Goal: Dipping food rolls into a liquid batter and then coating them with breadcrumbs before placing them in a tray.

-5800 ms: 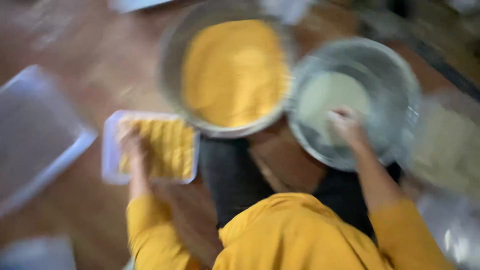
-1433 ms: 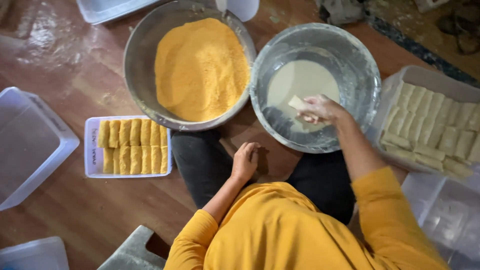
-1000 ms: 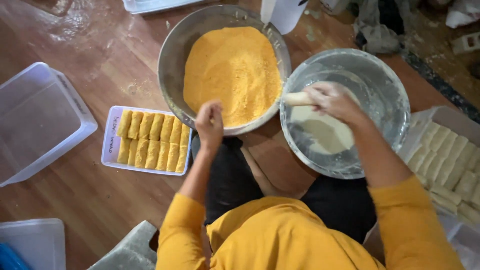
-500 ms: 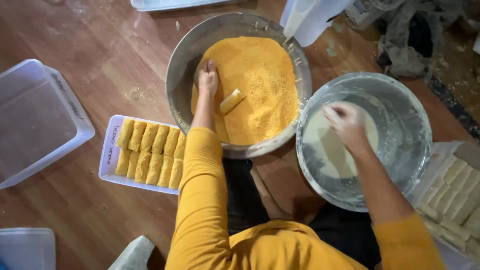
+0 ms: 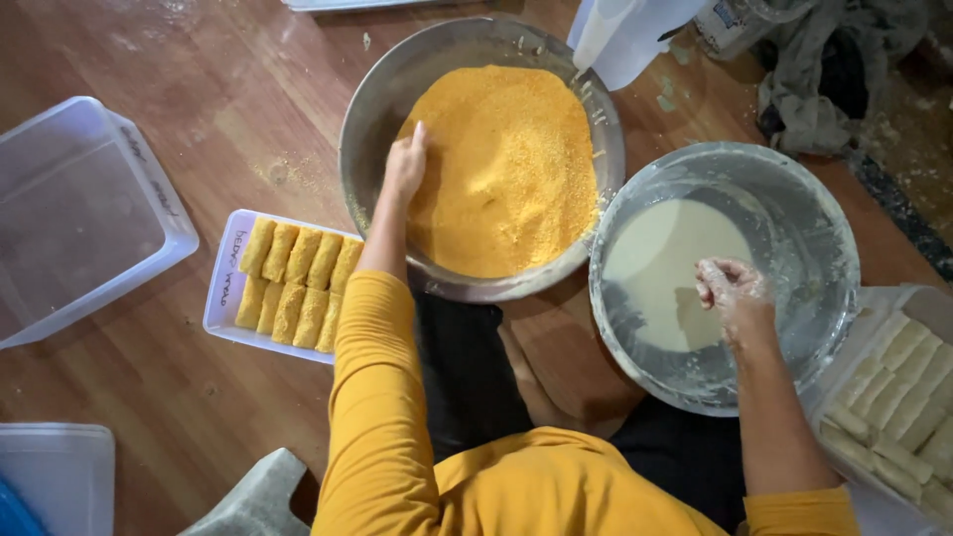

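Left grip [image 5: 405, 167] pressed into crumbs [image 5: 506, 169], right grip [image 5: 733, 296] over batter [image 5: 660, 273]

My left hand [image 5: 404, 167] is in the crumb bowl [image 5: 369, 109], and my right hand [image 5: 732, 295] is over the batter bowl [image 5: 814, 228] beside it. A tray of rolls [image 5: 220, 298] sits on the floor left of my arm.

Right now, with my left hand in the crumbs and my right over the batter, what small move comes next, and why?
Probably sweep the left hand through the orange crumbs; it rests at the heap's edge, and no roll shows on top.
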